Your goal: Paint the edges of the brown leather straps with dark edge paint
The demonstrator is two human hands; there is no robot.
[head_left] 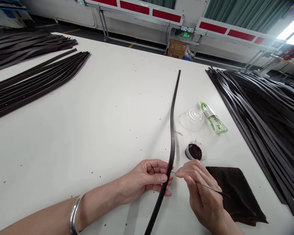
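A long, narrow dark leather strap (pixel 172 140) runs from the near edge of view up the table, curving slightly. My left hand (pixel 152 178) is closed around it, thumb on its face and fingers behind. Pinched in my right hand (pixel 202 189) is a thin metal tool (pixel 214 190) with a dark end pointing back. Its fine tip meets the strap's right edge, close to my left fingers; the exact tip is too small to make out. Just beyond my right hand stands a small clear cup (pixel 195 151) of dark liquid.
On the right lie a folded dark cloth (pixel 237 192), a clear plastic lid (pixel 192 119), a green tube (pixel 214 118) and a large pile of dark straps (pixel 264 124). More straps (pixel 39 80) lie at the left. Small dark scraps dot the white table (pixel 88 130).
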